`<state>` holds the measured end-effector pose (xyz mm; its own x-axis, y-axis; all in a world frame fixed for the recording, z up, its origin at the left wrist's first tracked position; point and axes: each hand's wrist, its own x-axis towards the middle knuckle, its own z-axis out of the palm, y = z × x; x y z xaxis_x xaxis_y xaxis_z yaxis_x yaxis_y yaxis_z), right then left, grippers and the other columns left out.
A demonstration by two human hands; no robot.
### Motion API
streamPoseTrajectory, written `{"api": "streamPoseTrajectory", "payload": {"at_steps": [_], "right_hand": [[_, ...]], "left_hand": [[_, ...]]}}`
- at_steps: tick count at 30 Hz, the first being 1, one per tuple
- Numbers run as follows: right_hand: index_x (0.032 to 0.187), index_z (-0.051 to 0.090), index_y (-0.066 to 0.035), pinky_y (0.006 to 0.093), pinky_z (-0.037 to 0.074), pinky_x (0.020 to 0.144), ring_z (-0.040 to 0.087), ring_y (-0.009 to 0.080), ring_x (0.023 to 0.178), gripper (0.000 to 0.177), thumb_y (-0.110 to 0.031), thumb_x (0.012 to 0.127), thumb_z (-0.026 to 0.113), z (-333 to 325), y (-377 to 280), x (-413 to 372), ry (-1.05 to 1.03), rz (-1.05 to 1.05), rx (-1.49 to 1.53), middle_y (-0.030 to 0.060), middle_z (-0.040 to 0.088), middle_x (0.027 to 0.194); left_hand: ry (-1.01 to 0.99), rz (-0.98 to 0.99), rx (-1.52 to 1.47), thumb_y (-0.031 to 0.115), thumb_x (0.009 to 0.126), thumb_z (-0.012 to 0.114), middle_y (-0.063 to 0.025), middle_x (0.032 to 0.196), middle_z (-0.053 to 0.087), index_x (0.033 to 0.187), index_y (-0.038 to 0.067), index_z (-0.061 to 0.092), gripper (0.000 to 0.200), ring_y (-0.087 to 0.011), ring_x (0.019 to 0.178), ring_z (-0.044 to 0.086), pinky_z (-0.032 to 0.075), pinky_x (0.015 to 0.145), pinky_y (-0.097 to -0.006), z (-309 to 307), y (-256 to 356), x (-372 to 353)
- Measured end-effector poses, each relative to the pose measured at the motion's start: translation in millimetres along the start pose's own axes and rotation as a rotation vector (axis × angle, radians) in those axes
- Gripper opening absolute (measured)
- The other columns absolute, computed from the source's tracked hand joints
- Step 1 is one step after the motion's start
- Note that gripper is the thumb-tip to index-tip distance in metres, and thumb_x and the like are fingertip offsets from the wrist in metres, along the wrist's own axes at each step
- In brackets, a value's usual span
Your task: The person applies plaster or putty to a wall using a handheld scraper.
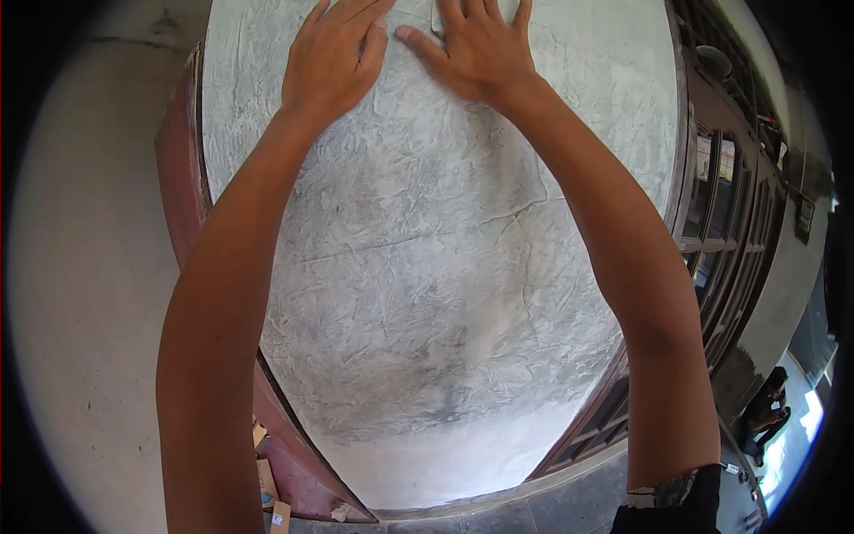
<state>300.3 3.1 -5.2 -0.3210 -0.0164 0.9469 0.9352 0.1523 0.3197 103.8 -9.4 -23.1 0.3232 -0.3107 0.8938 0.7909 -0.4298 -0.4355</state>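
Both arms reach up across a rough, grey-white plastered wall point(418, 294) that shows thin cracks and patchy marks. My left hand point(334, 62) lies against its upper part, fingers stretched upward and cut off by the top edge of the picture. Beside it, my right hand point(485, 49) rests with spread fingers, its thumb pointing toward the left hand. A small pale flat edge point(437, 20) shows by the right index finger; what it belongs to I cannot make out. Neither hand visibly grips anything.
A reddish-brown frame point(182, 160) borders the wall on the left, with small cardboard boxes point(267, 481) low beside it. Brown-framed windows point(712, 196) stand at right. Grey tiles point(569, 507) cover the floor. Another person point(765, 414) is at the far right.
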Motion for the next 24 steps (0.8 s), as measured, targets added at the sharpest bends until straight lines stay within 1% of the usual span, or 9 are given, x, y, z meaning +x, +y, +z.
{"api": "streamPoseTrajectory", "payload": {"at_steps": [1,4,8,13,16,18,20,22,24], "right_hand": [[0.164,0.016,0.002,0.066,0.0,0.125,0.005,0.036,0.161,0.102,-0.077,0.1,0.027,-1.6,0.7,17.1,0.017,0.044,0.038,0.0242,0.009,0.172],[0.164,0.016,0.002,0.0664,0.0,0.125,0.005,0.0365,0.161,0.102,-0.077,0.1,0.027,-6.5,-11.4,3.3,0.021,0.065,0.041,0.0247,0.01,0.172],[0.164,0.017,0.001,0.0687,0.003,0.124,0.007,0.0379,0.16,0.103,-0.078,0.099,0.029,0.8,-22.6,-71.0,0.009,-0.082,0.02,0.0264,0.012,0.171],[0.165,0.017,-0.001,0.0678,0.003,0.124,0.007,0.0368,0.161,0.101,-0.077,0.1,0.031,0.2,-0.1,23.5,0.014,0.065,0.03,0.0236,0.01,0.172],[0.164,0.018,0.0,0.0689,0.003,0.124,0.007,0.0382,0.16,0.101,-0.077,0.099,0.03,-4.3,-10.2,1.2,0.027,0.04,0.02,0.0253,0.011,0.172],[0.164,0.019,0.0,0.0702,0.004,0.123,0.007,0.0399,0.16,0.102,-0.078,0.099,0.03,-9.3,-18.1,-33.6,-0.038,0.045,0.028,0.0272,0.011,0.171],[0.164,0.019,0.0,0.0714,0.004,0.122,0.007,0.0412,0.16,0.101,-0.078,0.1,0.029,-4.4,-20.8,-57.2,-0.079,-0.036,-0.004,0.0283,0.01,0.171],[0.164,0.018,0.0,0.0697,0.003,0.123,0.005,0.0405,0.16,0.102,-0.078,0.1,0.027,-4.3,-10.1,-24.9,-0.066,-0.054,0.035,0.0275,0.009,0.171],[0.165,0.015,-0.001,0.0676,0.002,0.124,0.004,0.0401,0.16,0.102,-0.079,0.099,0.024,-15.3,-4.3,12.5,-0.038,0.059,0.084,0.0267,0.008,0.172]], "left_hand": [[-0.001,0.007,0.009,0.012,0.101,0.044,-0.0202,0.146,0.06,0.134,-0.004,0.064,0.042,-0.0363,0.143,0.048,0.03,0.122,-0.0522,-0.1,0.8,1.4],[-0.005,-0.018,-0.01,0.013,0.102,0.043,-0.02,0.146,0.059,0.135,-0.004,0.064,0.042,-0.0364,0.143,0.048,0.03,0.123,-0.0516,-0.8,1.7,0.0],[-0.008,-0.011,0.018,0.014,0.103,0.042,-0.0194,0.147,0.059,0.135,-0.004,0.064,0.042,-0.0362,0.144,0.047,0.029,0.123,-0.0511,0.4,2.8,-3.5],[-0.017,-0.027,-0.017,0.015,0.104,0.041,-0.0191,0.148,0.059,0.135,-0.004,0.063,0.042,-0.0361,0.145,0.047,0.029,0.123,-0.051,-2.7,3.1,0.9],[-0.025,-0.029,-0.043,0.015,0.104,0.041,-0.0191,0.148,0.059,0.135,-0.004,0.064,0.042,-0.0358,0.145,0.047,0.029,0.123,-0.0512,-1.6,1.6,-0.6],[-0.005,-0.039,-0.042,0.017,0.105,0.04,-0.0195,0.147,0.059,0.134,-0.004,0.064,0.043,-0.0359,0.144,0.047,0.029,0.123,-0.0514,1.1,-0.7,0.7],[-0.009,-0.025,-0.052,0.018,0.106,0.038,-0.0197,0.147,0.059,0.134,-0.004,0.064,0.044,-0.0361,0.144,0.047,0.029,0.123,-0.0513,2.9,0.9,-0.4],[0.008,-0.024,-0.039,0.019,0.107,0.037,-0.0199,0.147,0.059,0.134,-0.004,0.064,0.045,-0.0363,0.144,0.047,0.029,0.123,-0.0512,0.0,-1.0,-0.2],[0.005,-0.057,-0.087,0.019,0.106,0.037,-0.0203,0.146,0.06,0.134,-0.005,0.064,0.045,-0.0371,0.143,0.048,0.029,0.123,-0.0512,0.3,0.6,-0.1]]}}
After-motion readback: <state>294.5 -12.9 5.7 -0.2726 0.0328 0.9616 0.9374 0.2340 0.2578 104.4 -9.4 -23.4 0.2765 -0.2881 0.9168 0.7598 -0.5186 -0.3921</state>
